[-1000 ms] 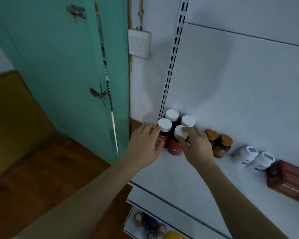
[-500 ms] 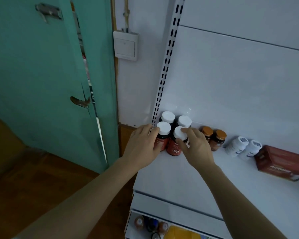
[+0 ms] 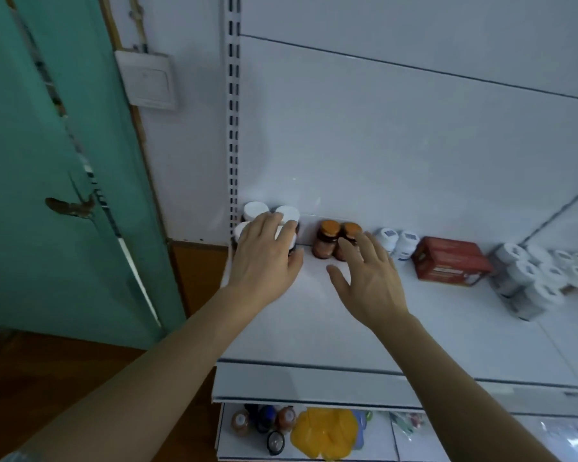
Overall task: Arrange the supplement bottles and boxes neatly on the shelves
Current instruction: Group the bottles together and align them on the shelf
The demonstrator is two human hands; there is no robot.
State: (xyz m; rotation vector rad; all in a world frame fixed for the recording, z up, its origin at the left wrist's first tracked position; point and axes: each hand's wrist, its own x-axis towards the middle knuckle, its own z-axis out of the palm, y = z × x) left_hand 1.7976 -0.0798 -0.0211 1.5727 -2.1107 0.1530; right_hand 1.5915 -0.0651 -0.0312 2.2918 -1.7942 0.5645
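Note:
Several red bottles with white caps point(image 3: 256, 210) stand clustered in the back left corner of the white shelf point(image 3: 314, 328). My left hand point(image 3: 264, 258) lies over the front ones, fingers draped across their caps and thumb against the right one. To their right stand two amber bottles with orange caps point(image 3: 327, 240). My right hand point(image 3: 369, 278) hovers open in front of them, fingers spread, its fingertips reaching the right amber bottle. Further right are two white bottles point(image 3: 396, 243) and a red box point(image 3: 449, 261).
Shrink-wrapped packs of white bottles point(image 3: 528, 278) sit at the shelf's right end. A lower shelf holds small bottles point(image 3: 264, 421) and a yellow packet point(image 3: 327, 431). A teal door point(image 3: 47, 161) and a wall switch point(image 3: 147, 80) are left of the shelf upright point(image 3: 233, 111).
My right hand has let go of the front white-capped bottle and moved right toward the amber bottles. My left hand has slid over the tops of the white-capped cluster. The view has shifted right.

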